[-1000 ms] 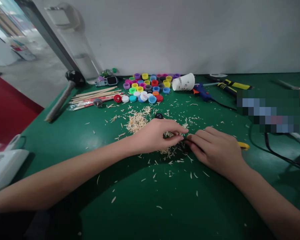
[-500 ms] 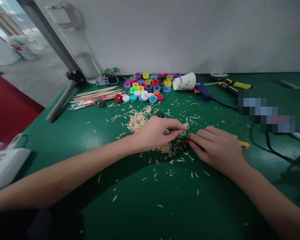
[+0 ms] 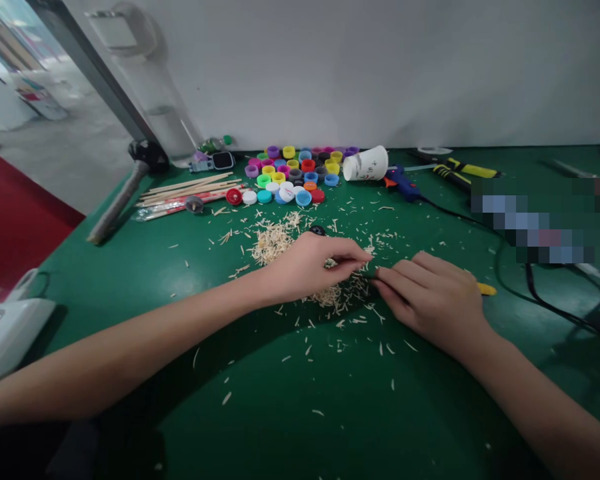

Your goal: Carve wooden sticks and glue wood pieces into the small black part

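Observation:
My left hand [image 3: 315,267] hovers over a pile of pale wood shavings [image 3: 273,241], thumb and forefinger closed in a pinch. Whatever lies between those fingertips is too small to make out. Just right of it, my right hand [image 3: 433,290] rests on the green table, wrapped round a slim tool that looks like a utility knife. Its yellow end [image 3: 487,289] pokes out behind the hand, and a dark narrow tip points toward my left fingertips. The grip hides its middle. A round black piece [image 3: 317,231] shows just beyond my left knuckles.
Colourful bottle caps [image 3: 285,179] stand in rows near the wall, beside a tipped paper cup [image 3: 366,164]. A blue glue gun [image 3: 403,184] trails a cable rightward. Wooden sticks [image 3: 185,190] and a hammer [image 3: 123,193] lie left. Yellow-black tools [image 3: 453,172] are at back right.
The whole view has shifted slightly, so things sit a little further left. Both hands keep nearly the same pose and place over the shavings.

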{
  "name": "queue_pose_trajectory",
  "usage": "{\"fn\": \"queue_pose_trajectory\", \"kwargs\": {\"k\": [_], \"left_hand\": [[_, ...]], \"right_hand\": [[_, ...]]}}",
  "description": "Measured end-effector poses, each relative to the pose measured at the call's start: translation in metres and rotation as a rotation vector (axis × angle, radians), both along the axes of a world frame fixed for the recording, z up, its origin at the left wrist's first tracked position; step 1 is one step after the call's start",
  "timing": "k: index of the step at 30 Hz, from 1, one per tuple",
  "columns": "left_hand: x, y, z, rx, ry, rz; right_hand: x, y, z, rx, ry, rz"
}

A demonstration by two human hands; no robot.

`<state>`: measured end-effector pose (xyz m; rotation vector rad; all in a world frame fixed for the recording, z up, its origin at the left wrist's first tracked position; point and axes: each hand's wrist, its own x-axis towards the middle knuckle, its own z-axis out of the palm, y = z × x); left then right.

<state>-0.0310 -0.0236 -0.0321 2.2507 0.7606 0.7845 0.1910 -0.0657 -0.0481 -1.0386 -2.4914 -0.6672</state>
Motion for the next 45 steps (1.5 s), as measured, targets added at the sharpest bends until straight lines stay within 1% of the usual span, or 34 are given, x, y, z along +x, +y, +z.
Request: {"fn": "queue_pose_trajectory", "kwargs": {"k": [4,9,14,19,21,24,27,31,34,37,40,45], "left_hand": [[-0.0005,-0.0001,-0.0015,-0.008,-0.007,-0.023],[-0.0010,0.0007,-0.0025,-0.026,-0.006,0.012],[-0.0008,0.0000,0.0003,-0.057,-0.010,0.004],[-0.0018,0.0003,0.0012,-0.113,-0.022,-0.025],[-0.0018,0.0005,0.0001,-0.129,-0.036,-0.026],[-0.0007,-0.0003,-0.0014,-0.116,-0.039,-0.013],[0.0011,-0.0014,-0.0022,-0.072,0.004,0.014],[0.0020,-0.0014,-0.0036,-0.026,0.046,0.014],[0.0021,-0.0019,-0.0050,-0.081,0.017,-0.019],[0.0027,-0.0040,-0.0053,-0.145,-0.017,-0.026],[0.0038,-0.0063,-0.0045,-0.091,0.009,-0.006],[0.0043,-0.0045,-0.0054,0.075,0.041,0.096]], "right_hand": [[-0.0008,0.0007,0.0001,-0.073,-0.040,0.004],[-0.0015,-0.0002,0.0029,-0.009,-0.008,-0.019],[-0.0027,0.0015,0.0033,-0.096,-0.027,-0.008],[-0.0020,0.0003,0.0017,-0.019,-0.014,-0.014],[-0.0020,0.0007,0.0022,-0.018,-0.014,-0.028],[-0.0023,0.0021,0.0033,-0.075,-0.012,-0.033],[-0.0020,0.0019,0.0027,-0.119,-0.036,-0.017],[-0.0008,-0.0005,0.0010,-0.063,-0.022,-0.015],[-0.0003,-0.0007,0.0014,-0.041,0.000,-0.028],[-0.0002,0.0012,0.0024,-0.093,-0.012,-0.025],[0.0002,0.0019,0.0023,-0.121,-0.034,-0.006],[0.0019,-0.0020,0.0006,-0.057,-0.024,-0.015]]}}
